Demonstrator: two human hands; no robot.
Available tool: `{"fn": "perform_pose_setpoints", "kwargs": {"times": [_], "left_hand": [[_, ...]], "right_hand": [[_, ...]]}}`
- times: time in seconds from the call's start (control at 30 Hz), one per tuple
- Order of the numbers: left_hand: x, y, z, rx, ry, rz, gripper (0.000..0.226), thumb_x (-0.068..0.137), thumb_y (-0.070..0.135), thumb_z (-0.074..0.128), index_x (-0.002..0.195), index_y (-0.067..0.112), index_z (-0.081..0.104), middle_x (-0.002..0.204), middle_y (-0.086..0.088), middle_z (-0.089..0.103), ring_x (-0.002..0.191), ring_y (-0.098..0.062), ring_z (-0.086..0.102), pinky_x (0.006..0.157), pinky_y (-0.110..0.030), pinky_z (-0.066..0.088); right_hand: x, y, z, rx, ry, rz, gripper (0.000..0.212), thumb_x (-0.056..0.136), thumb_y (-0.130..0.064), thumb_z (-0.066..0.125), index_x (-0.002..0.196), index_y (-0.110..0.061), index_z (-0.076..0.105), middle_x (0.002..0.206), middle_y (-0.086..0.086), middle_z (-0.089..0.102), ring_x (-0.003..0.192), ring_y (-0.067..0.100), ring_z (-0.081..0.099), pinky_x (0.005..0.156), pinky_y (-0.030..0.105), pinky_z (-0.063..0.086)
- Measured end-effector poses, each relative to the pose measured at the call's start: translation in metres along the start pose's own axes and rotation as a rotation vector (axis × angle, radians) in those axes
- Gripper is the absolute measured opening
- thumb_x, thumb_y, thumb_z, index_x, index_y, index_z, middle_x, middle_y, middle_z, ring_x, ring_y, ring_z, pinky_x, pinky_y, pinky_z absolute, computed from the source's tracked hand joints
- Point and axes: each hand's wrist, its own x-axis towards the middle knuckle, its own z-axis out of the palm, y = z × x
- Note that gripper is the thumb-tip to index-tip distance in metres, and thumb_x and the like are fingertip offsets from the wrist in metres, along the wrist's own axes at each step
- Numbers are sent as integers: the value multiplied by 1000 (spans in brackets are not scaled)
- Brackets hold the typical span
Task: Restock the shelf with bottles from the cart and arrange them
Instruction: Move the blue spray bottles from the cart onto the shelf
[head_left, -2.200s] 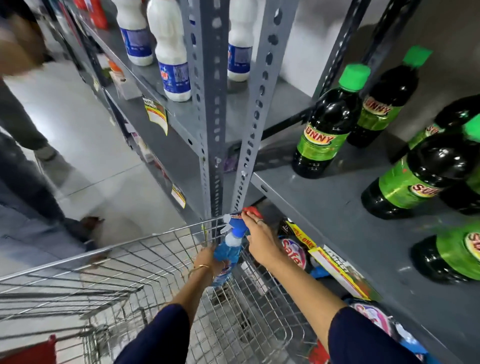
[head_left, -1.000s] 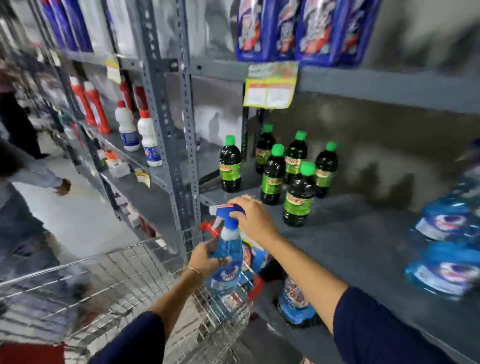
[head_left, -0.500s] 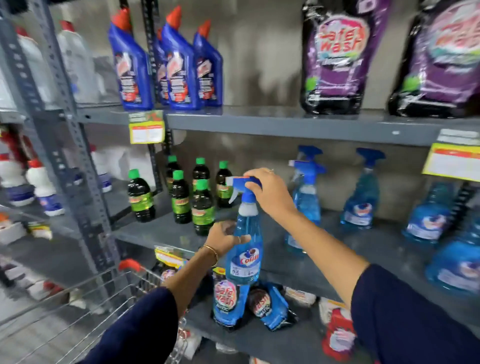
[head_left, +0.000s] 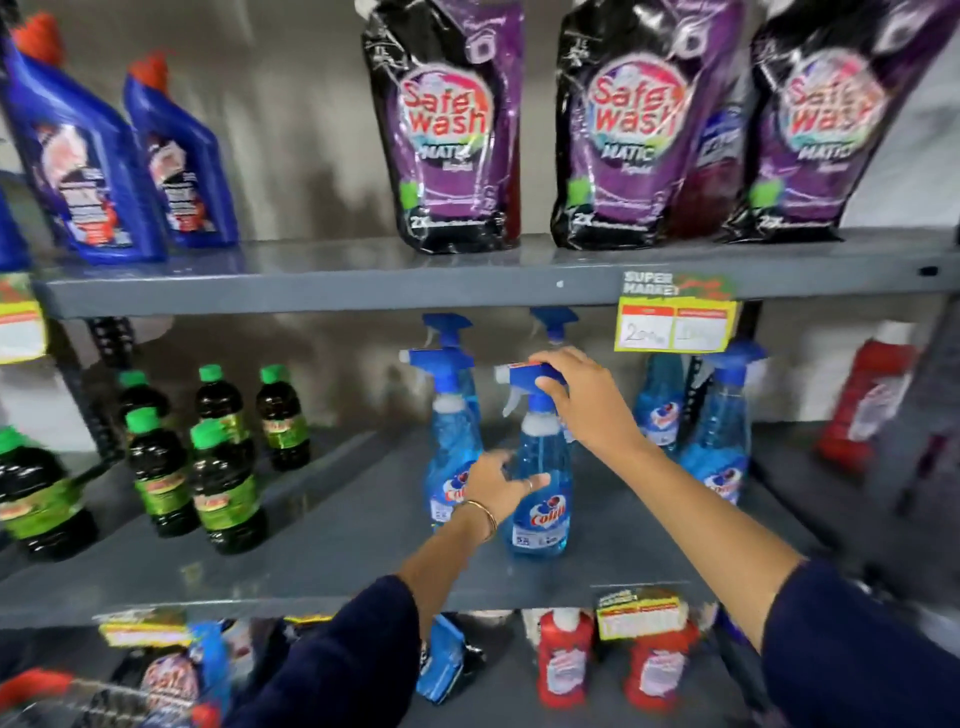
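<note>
Nearest, bottom left: red handle and wire rim of the cart (head_left: 36, 686), blurred. Beside it, the lowest shelf (head_left: 498, 696) carries red bottles (head_left: 563, 660) and blue pouches, with yellow price tags clipped to the edge above.

Middle shelf (head_left: 322, 566), grey metal, bare along its front. The spray bottle (head_left: 540, 488), clear blue with a blue trigger head, stands upright on it, base on the shelf as far as I can tell. My left hand (head_left: 498, 483) wraps the bottle's body at label height, fingers curled around it. My right hand (head_left: 582, 400) closes over the trigger head from above, pinching it. Both grips hold the same bottle.

Just left and slightly behind, a second spray bottle (head_left: 449, 441), close to mine. More stand to the right (head_left: 722, 431). Further left, dark bottles with green caps (head_left: 223, 483) in a loose cluster.

Upper shelf (head_left: 363, 283): purple detergent pouches (head_left: 452, 124), blue bottles with red caps (head_left: 78, 156), a hanging price tag (head_left: 675, 322). Behind everything, a plain grey wall (head_left: 301, 104).
</note>
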Motion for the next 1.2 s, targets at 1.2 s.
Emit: {"fn": "perform_pose_setpoints", "kwargs": {"times": [1.2], "left_hand": [[44, -14, 50, -40, -22, -24, 35, 92, 14, 48, 127, 10, 50, 130, -11, 57, 110, -16, 54, 98, -24, 40]], "right_hand": [[-62, 126, 50, -115, -101, 551, 62, 92, -10, 49, 145, -14, 17, 152, 12, 29, 136, 30, 34, 105, 41, 37]]}}
